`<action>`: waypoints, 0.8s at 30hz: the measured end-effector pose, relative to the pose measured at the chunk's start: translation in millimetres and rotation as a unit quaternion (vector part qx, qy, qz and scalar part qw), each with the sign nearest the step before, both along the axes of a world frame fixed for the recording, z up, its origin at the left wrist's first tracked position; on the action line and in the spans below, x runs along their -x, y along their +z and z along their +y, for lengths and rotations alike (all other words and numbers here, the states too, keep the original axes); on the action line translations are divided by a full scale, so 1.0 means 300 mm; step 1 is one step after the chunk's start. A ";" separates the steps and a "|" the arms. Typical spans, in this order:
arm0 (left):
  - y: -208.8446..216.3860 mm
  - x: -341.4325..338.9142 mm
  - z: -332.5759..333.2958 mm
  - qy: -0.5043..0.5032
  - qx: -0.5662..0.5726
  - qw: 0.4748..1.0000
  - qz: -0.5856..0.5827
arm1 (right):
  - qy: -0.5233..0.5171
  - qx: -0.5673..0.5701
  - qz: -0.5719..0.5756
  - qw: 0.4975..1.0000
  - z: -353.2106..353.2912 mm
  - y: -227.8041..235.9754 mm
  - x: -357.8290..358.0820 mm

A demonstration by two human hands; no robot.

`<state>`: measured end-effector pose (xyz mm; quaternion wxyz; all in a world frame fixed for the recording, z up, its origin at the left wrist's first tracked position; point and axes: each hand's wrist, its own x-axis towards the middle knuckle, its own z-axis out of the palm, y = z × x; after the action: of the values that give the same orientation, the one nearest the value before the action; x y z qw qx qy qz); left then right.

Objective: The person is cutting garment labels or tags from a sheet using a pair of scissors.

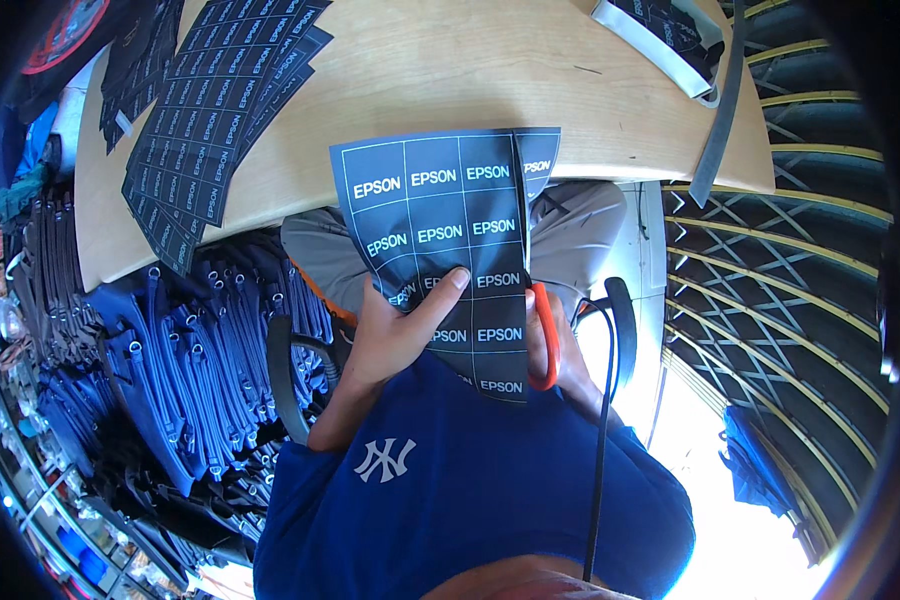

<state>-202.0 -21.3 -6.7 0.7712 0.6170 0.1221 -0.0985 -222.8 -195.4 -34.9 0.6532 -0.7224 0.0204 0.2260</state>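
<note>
Blue short-slv tee [490, 480] w/ wht chest logo [383, 460], gry trousers [582, 225].

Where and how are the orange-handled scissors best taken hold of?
Probably by the orange handle, from the person's right: its rounded loop shows beside the dark printed sheet's lower right edge, where the right hand holds it. The blades, largely hard to see, seem to point away from the body.
</note>
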 end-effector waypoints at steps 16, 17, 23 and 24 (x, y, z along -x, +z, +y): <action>0.119 -0.114 0.037 -0.002 -0.032 0.997 -0.067 | 0.009 -0.028 -0.053 0.998 0.014 0.103 -0.125; 0.124 -0.133 0.045 -0.005 -0.052 0.996 -0.072 | -0.008 -0.032 -0.028 0.999 0.028 0.140 -0.149; 0.160 -0.219 0.090 0.005 -0.075 0.990 -0.120 | 0.011 -0.032 -0.016 0.999 0.051 0.199 -0.243; 0.170 -0.231 0.093 0.012 -0.092 0.989 -0.114 | 0.014 -0.030 -0.026 0.999 0.056 0.204 -0.256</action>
<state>-132.6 6.8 44.4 0.7214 0.6907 0.0490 -0.0062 -146.0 -178.7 26.4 0.6715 -0.7085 -0.0138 0.2166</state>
